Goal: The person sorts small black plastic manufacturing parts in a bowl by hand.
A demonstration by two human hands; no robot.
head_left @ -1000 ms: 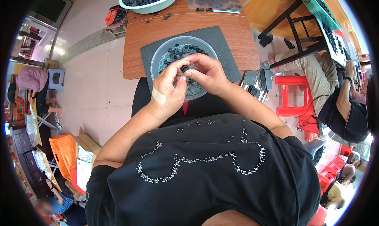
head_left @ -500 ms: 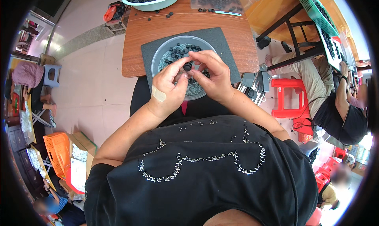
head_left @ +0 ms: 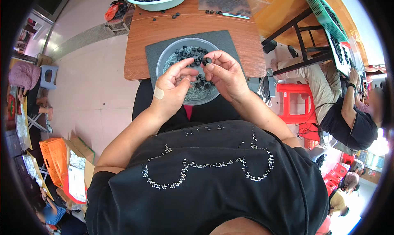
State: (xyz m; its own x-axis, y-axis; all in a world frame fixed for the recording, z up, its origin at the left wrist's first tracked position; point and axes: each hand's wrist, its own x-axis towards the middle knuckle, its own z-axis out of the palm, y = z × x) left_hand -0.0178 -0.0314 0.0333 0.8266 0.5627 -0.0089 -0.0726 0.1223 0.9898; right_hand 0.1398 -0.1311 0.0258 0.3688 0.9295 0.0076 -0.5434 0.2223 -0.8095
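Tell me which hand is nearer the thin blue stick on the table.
Right. In the view, the right hand sits below the stick; the left hand is lower and farther left.

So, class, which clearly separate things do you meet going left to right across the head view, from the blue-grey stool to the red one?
Blue-grey stool, red-and-black bag, left hand, right hand holding a small black piece, red stool.

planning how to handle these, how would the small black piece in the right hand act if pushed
The small black piece is probably light, being tiny beside the right hand pinching it. Its round outline suggests it may roll if pushed on edge. It likely holds its shape, as no squashing shows.
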